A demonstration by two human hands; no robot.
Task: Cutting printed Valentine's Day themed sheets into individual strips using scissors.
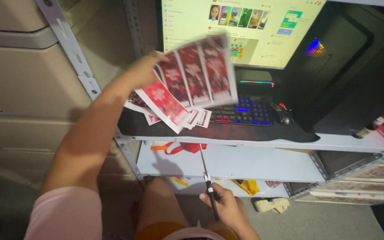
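Note:
My left hand [144, 67] is raised in front of the monitor and holds a blurred sheet of red-and-white printed cards [196, 73] by its left edge. A cut strip with the same red print [164, 104] hangs below the sheet. Several smaller cut pieces [197, 118] lie on the dark desk mat beneath. My right hand [224, 205] is low over my lap and grips a pair of scissors [206, 175] by the black handles. The closed blades point up toward the shelf edge.
A lit monitor [245, 26], a backlit keyboard [243, 112] and a mouse [282, 114] sit on the white metal shelf [254, 143]. A black computer tower [352, 66] stands at right. Red and yellow items lie on lower shelves. A beige cabinet [23, 84] stands at left.

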